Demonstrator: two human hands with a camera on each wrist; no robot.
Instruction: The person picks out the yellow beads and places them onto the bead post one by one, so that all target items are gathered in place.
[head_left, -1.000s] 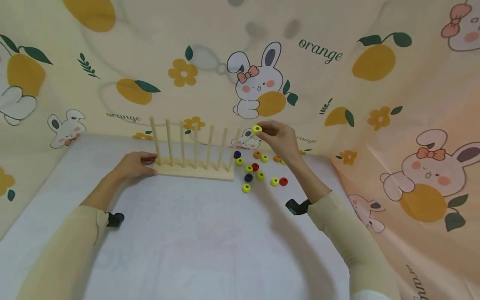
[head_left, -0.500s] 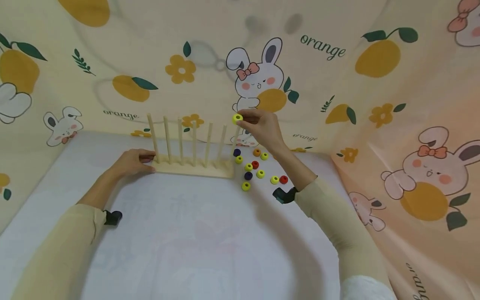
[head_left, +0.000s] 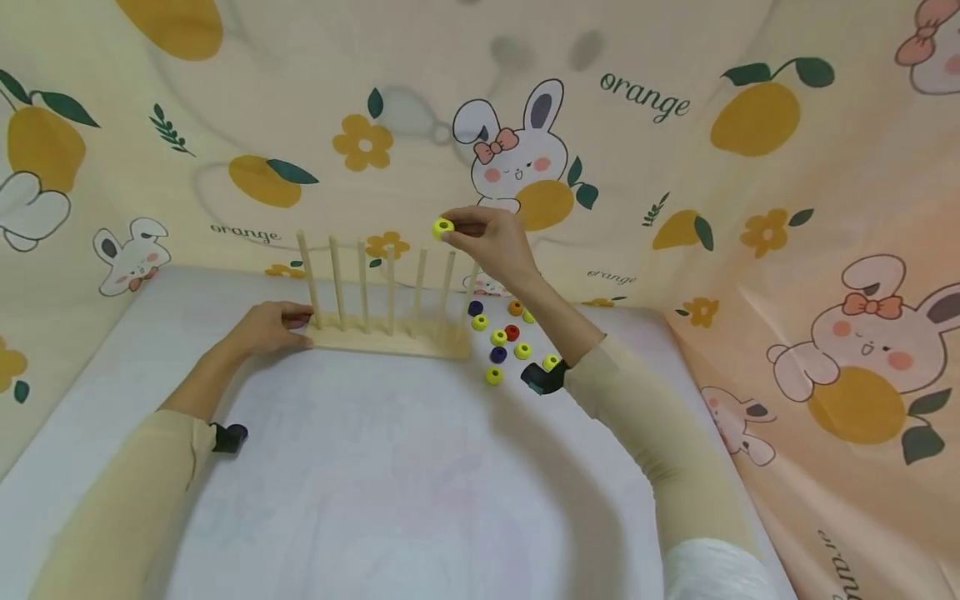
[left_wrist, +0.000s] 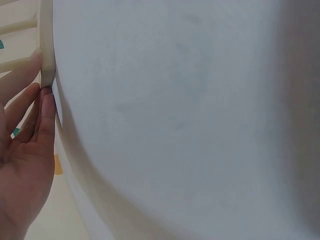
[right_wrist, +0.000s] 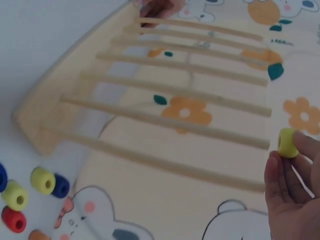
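A wooden peg rack (head_left: 386, 343) stands on the white table, a row of several upright pegs rising from its flat base. My left hand (head_left: 266, 327) holds the base at its left end; in the left wrist view the thumb (left_wrist: 34, 62) lies on the base and the fingers meet its end. Between thumb and fingertips, my right hand (head_left: 495, 242) pinches a yellow bead (head_left: 443, 227) above the rack's right half. In the right wrist view the bead (right_wrist: 288, 143) is close to the tip of the second peg from the right, and they look apart. No beads are on the pegs.
Loose yellow beads (head_left: 493, 377), dark blue beads (head_left: 498, 355), a red bead (head_left: 512, 333) and an orange bead (head_left: 515, 308) lie right of the rack, partly covered by my right forearm. A patterned cloth (head_left: 300, 108) hangs behind and along the right side.
My right hand has carried the yellow bead leftward and slightly up, from right of the rack to above its right-hand pegs. My left hand stays at the rack's left end.
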